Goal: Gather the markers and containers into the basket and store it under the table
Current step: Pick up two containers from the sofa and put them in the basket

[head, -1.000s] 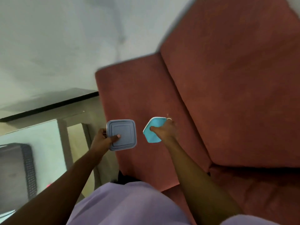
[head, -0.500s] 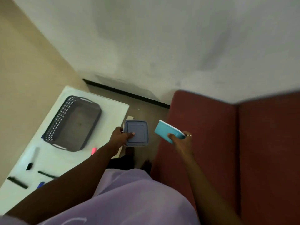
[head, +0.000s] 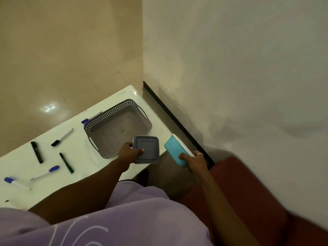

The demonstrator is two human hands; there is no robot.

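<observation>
White table (head: pixel 74 157) at nine o'clock, holding a grey basket (head: pixel 117 128), empty and open for loading. Left hand (head: pixel 128 154) at centre, fingers curled tight round a grey box (head: pixel 146 152), poised at the basket's five o'clock corner, likely ready to drop in. Right hand (head: pixel 194 161) at four o'clock, clamped on a tilted teal box (head: pixel 175 153), probably next. Markers (head: pixel 37 152) scattered at eight o'clock, awaiting pickup.
</observation>
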